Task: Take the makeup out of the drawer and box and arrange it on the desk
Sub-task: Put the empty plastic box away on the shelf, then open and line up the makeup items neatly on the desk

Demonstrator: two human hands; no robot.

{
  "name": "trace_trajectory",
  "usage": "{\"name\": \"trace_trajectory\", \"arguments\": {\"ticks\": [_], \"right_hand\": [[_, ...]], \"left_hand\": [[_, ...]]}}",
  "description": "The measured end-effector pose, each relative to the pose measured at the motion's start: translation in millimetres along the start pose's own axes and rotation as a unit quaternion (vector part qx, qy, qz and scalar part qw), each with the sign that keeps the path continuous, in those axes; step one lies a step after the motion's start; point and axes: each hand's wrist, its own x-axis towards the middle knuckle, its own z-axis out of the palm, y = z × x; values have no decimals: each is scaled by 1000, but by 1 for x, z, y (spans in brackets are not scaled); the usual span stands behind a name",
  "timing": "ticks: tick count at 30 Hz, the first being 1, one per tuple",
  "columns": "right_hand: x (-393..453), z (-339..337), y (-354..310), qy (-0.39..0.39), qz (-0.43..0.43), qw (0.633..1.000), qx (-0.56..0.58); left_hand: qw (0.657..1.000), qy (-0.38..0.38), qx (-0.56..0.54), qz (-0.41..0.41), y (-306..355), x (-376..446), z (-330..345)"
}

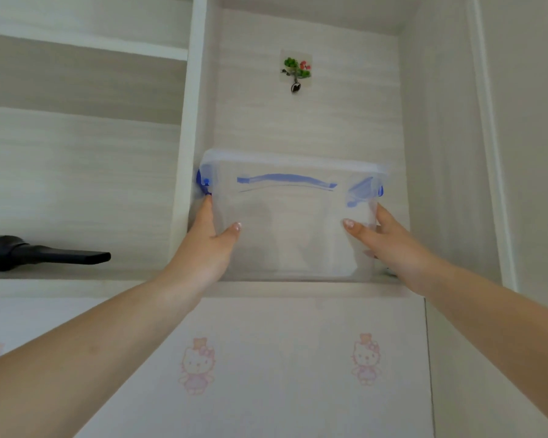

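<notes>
Pale wood-grain shelving fills the view, and in a tall niche [307, 121] sits the clear plastic box [293, 222] with its blue handle [287, 180] and blue side clips, resting on the niche floor directly ahead and above the outstretched arms. Its long axis runs left to right, across the line of reach, so each hand takes one short end. The left hand [208, 245] presses flat against the left wall of the box, thumb spread onto the front face; the right hand [389, 241] mirrors it on the right wall, thumb likewise forward, fingers behind the box and mostly hidden. Both are equally near. Room is tight on the left, where the box nearly touches the white upright [189, 137]; the right side has a slightly wider gap. The front is open, so the likely move is a straight pull toward the person. A black nozzle-like tool [45, 252] lies on the neighbouring shelf, well apart. What is inside the box cannot be made out.
</notes>
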Motion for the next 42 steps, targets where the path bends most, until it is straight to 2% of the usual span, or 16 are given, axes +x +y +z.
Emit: {"name": "trace_trajectory", "arguments": {"ticks": [5,9,12,14,16,19,22,25,30,37,42], "right_hand": [[3,5,11,10,-12,1000,19],[3,8,14,30,-20,999,26],[-6,7,16,119,-13,989,89],[-22,5,15,180,-51,970,153],[-43,8,15,194,-105,959,176],[-77,21,22,158,-165,959,165],[-110,35,28,117,-178,960,182],[-141,60,36,70,-162,963,206],[-190,116,46,-52,-106,972,201],[-253,198,44,-208,-45,958,194],[-285,260,31,-266,-23,945,192]], "left_hand": [[1000,9,9,9,-2,1,2],[999,47,19,16,5,-7,4],[996,44,58,53,14,-23,5],[993,36,91,73,17,-43,7],[993,39,92,69,16,-67,8],[996,42,60,55,13,-111,9],[996,44,66,33,9,-143,1],[994,65,86,-14,1,-174,-15],[981,97,121,-115,-14,-239,-53],[934,182,133,-276,-36,-324,-126],[911,212,111,-335,-56,-365,-182]]}}
